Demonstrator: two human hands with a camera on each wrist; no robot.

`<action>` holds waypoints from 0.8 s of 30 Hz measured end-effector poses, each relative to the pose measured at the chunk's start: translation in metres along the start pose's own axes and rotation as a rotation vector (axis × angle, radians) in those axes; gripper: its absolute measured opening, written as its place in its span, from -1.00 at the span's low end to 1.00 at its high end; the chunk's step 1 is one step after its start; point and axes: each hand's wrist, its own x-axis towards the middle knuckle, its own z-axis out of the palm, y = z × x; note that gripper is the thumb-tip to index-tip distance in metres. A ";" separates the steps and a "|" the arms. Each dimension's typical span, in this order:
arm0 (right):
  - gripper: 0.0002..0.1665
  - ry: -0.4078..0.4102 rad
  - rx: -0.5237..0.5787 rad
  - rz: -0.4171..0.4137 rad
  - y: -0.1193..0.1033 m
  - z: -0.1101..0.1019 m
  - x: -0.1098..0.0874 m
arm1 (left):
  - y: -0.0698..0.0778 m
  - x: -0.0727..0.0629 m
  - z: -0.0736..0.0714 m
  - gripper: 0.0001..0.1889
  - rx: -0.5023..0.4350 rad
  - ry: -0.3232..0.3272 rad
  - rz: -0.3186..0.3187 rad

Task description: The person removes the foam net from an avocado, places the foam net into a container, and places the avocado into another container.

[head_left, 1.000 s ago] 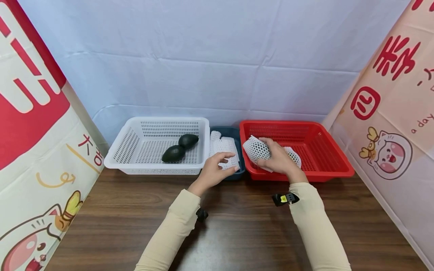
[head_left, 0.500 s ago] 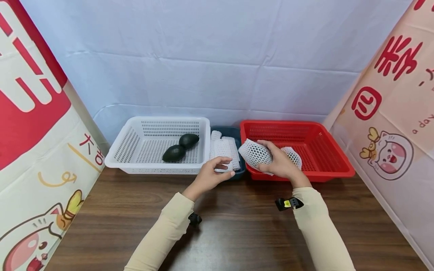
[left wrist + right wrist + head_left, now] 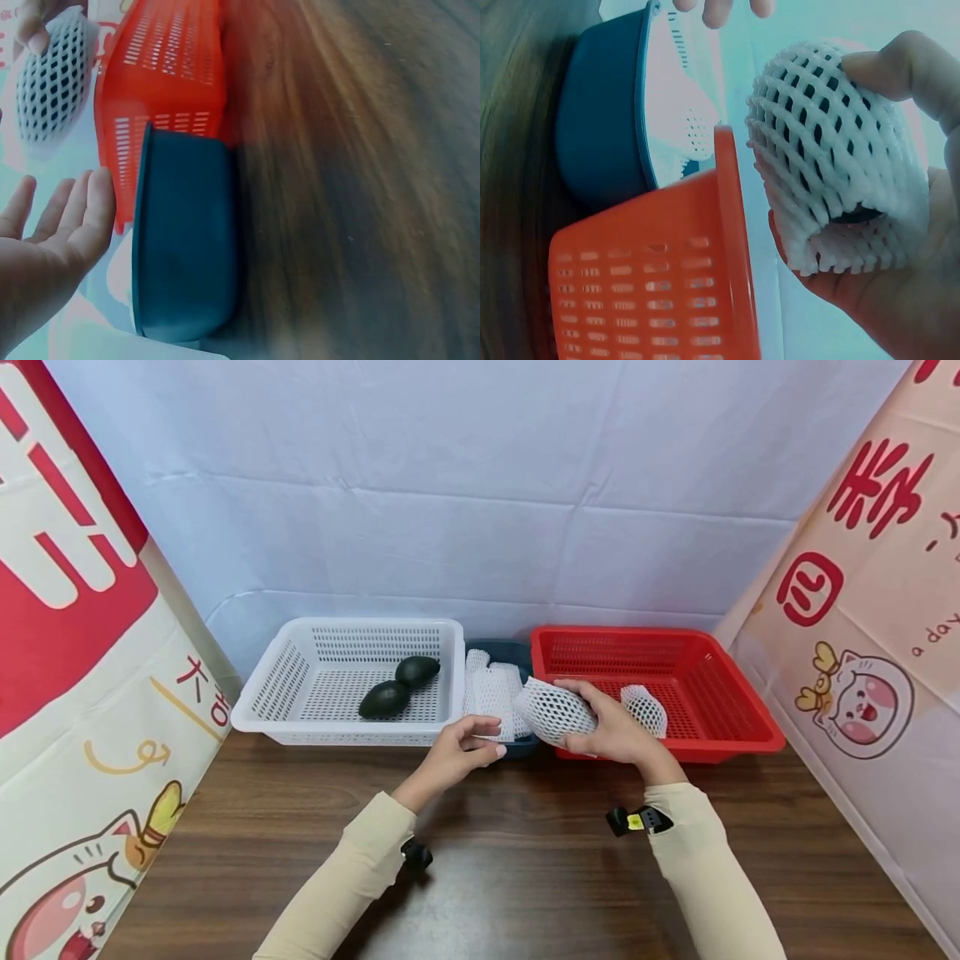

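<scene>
My right hand [image 3: 611, 727] grips an avocado in a white foam net sleeve [image 3: 557, 712], held above the near left rim of the red basket [image 3: 735, 745]. In the right wrist view, dark skin shows through the mesh and at the open end of the net [image 3: 825, 135]. My left hand [image 3: 453, 752] holds nothing; its fingers are loosely bent near the front of the blue bin [image 3: 187, 232]. Flat white foam nets [image 3: 492, 693] lie in that bin. Another netted avocado [image 3: 645, 710] rests in the red basket.
At the left stands a white basket [image 3: 345, 727] with two bare dark green avocados [image 3: 385, 700] in it. The blue bin sits between the two baskets. All stand on a brown wooden table [image 3: 510, 860], with a pale cloth [image 3: 390, 543] behind.
My right hand has carried the netted avocado slightly left and toward me, from over the red basket to its near left rim. The left hand has drawn back left from the blue bin.
</scene>
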 end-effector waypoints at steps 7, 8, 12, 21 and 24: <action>-0.05 -0.027 0.021 -0.018 -0.001 0.006 -0.004 | -0.020 0.000 -0.008 -0.50 -0.135 -0.037 -0.067; -0.05 -0.033 0.022 -0.025 -0.001 0.006 -0.004 | -0.023 0.001 -0.009 -0.49 -0.150 -0.035 -0.072; -0.05 -0.052 0.042 -0.044 -0.002 0.010 -0.005 | -0.028 0.001 -0.012 -0.47 -0.195 -0.017 -0.073; -0.24 -0.089 0.119 -0.074 -0.034 0.019 -0.011 | -0.028 -0.002 -0.009 -0.44 -0.298 -0.001 -0.077; -0.24 -0.094 0.130 -0.085 -0.017 0.024 -0.008 | -0.027 -0.005 -0.009 -0.43 -0.310 0.012 -0.101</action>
